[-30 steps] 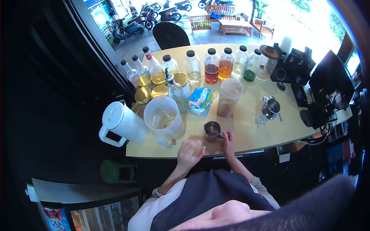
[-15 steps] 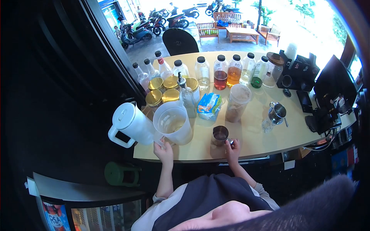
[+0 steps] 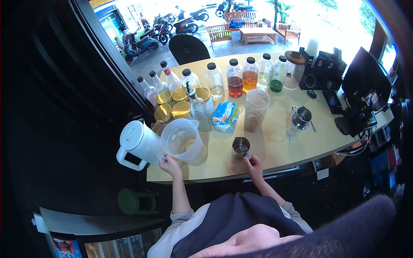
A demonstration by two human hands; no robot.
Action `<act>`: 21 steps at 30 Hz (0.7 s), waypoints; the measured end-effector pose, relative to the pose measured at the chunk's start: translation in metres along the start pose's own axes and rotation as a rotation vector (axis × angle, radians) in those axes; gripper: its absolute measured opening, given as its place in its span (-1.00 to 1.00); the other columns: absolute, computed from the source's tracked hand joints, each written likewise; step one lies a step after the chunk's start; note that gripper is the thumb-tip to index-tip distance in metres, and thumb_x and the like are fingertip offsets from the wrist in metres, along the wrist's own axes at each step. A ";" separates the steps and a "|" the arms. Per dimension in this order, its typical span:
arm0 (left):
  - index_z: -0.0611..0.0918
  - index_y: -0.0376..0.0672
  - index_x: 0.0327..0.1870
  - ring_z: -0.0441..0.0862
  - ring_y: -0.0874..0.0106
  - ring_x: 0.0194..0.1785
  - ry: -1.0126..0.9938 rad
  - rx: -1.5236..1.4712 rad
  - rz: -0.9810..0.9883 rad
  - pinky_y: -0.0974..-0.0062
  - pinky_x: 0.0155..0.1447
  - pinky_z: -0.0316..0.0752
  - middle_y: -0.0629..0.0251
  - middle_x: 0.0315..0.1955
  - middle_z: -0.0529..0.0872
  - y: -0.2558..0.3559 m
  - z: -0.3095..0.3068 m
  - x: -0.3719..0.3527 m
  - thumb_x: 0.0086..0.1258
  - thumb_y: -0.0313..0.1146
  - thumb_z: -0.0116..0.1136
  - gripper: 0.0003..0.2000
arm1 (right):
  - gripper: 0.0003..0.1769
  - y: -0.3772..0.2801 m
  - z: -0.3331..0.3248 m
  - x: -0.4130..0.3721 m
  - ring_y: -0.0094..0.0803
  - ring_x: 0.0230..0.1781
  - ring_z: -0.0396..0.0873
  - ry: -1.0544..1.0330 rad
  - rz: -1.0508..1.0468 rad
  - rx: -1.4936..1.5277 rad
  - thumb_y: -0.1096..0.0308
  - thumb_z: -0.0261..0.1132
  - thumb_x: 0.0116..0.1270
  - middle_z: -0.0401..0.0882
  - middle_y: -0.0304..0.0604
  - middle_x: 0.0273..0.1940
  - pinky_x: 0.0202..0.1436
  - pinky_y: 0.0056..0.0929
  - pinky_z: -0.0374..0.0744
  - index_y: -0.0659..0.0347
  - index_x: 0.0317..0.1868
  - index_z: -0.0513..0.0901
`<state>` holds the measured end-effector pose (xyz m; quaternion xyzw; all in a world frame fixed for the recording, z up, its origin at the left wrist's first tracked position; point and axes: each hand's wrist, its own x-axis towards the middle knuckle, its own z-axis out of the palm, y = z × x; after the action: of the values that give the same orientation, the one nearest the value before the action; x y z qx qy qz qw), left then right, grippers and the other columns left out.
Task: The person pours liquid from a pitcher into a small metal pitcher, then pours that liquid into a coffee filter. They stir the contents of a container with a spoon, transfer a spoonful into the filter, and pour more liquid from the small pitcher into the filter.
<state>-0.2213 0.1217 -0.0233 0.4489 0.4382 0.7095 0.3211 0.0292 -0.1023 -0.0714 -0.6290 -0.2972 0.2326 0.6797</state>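
Observation:
My left hand is closed around the handle of a large translucent plastic pitcher, whose open top faces me. What lies at the bottom of this pitcher is hard to make out. A white lidded jug stands just left of it. With my right hand I grip the handle of a small metal pitcher near the table's front edge. Beyond it stands a tall clear container with brownish contents. A blue and white wipes pack lies between the two pitchers, farther back.
Several gold-lidded jars and a pump bottle stand behind the plastic pitcher. Syrup bottles, one with red liquid, line the table's back. To the right are a metal drip filter on a glass and a monitor.
The whole view has shifted, moving the table's things leftward. The plastic pitcher has come slightly closer to me. Both hands keep their holds.

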 end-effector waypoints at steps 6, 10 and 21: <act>0.68 -0.46 -0.15 0.69 0.36 -0.13 0.003 0.020 -0.069 0.39 0.00 0.54 0.15 -0.20 0.76 0.016 0.003 -0.001 0.37 -0.58 0.09 -0.84 | -0.69 -0.021 -0.003 -0.005 -0.56 -0.33 0.36 0.113 -0.113 -0.146 0.33 0.48 0.22 0.43 -0.19 -0.08 -0.34 -0.53 0.32 0.22 -0.15 0.54; 0.66 -0.47 -0.10 0.67 0.40 -0.16 -0.039 0.116 0.069 0.40 -0.07 0.52 0.12 -0.17 0.76 0.035 0.001 0.001 0.43 -0.48 0.13 -0.80 | -0.35 -0.031 -0.006 -0.006 -0.28 -0.01 0.41 0.300 -0.375 -0.233 0.36 0.44 0.11 0.20 -0.02 0.31 -0.06 -0.37 0.44 0.18 0.22 0.40; 0.68 -0.44 -0.19 0.68 0.38 -0.27 -0.157 0.224 0.154 0.39 -0.14 0.53 0.15 -0.32 0.75 0.063 -0.014 0.000 0.21 -0.62 0.05 -0.79 | -0.46 -0.039 0.030 -0.031 -0.09 0.20 0.50 -0.694 -0.438 -0.073 0.51 0.34 0.21 0.33 0.23 0.30 0.13 -0.22 0.58 0.25 0.23 0.47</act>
<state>-0.2377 0.0909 0.0309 0.5684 0.4526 0.6412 0.2470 -0.0165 -0.1061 -0.0355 -0.4589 -0.6436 0.2699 0.5499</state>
